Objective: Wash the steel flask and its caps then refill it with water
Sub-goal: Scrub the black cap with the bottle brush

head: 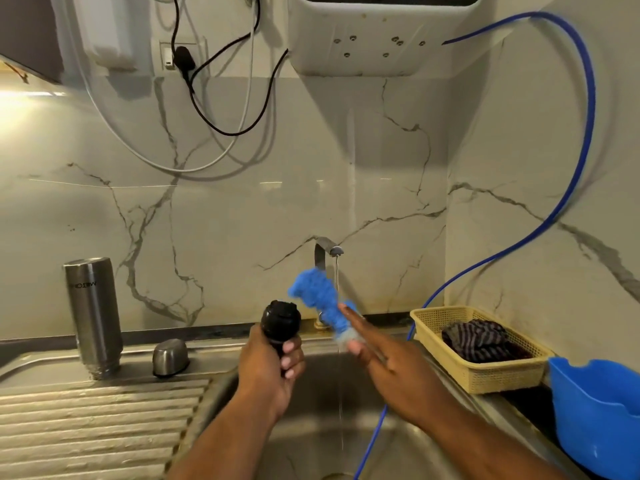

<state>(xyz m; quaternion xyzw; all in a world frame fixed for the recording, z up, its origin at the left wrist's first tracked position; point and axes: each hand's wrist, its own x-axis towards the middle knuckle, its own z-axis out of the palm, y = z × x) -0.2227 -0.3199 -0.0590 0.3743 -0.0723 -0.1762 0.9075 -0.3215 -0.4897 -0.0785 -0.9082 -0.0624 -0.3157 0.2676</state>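
The left hand (pixel 272 365) grips a black cap (pixel 280 320) over the sink (pixel 311 427). The right hand (pixel 384 358) pinches a blue scrubber (pixel 317 294) between thumb and straight fingers. The steel flask (pixel 93 317) stands inverted on the bench.

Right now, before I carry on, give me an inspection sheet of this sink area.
Surface: steel drainboard, sink, tap running thinly.
Job's things: steel flask inverted on drainboard; steel cap beside it; black cap in hand.
Clutter: yellow basket holding striped cloth; blue tub at right.
Hands: left hand grips black cap; right hand pinches blue scrubber.
Cables: black cable and white cable hang on wall; blue hose drops into sink.
Surroundings: marble wall, white purifier above.
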